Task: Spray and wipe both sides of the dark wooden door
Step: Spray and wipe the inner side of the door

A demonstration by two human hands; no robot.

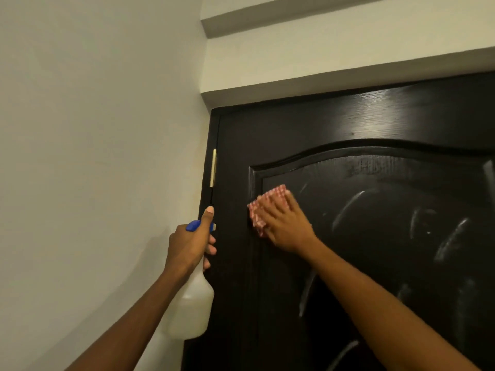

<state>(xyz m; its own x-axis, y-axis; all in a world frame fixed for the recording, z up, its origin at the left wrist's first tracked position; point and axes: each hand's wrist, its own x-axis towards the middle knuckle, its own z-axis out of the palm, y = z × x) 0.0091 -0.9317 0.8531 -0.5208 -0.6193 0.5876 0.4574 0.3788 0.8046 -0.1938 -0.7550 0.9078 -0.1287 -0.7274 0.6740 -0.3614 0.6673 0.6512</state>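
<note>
Head view shows the wiping step in hand on this face of the dark wooden door (375, 124): the right hand (288, 228) lies flat, fingers spread, pressing a folded red-and-white checked cloth (263, 207) against the left edge of the arched raised panel, with pale streaks of spray across the panel to its right. The left hand (187, 245) is closed round the neck of a translucent white spray bottle with a blue trigger head (194, 309), held upright beside the brass hinge (213, 168). Judged next: carry the cloth rightward through the streaks.
</note>
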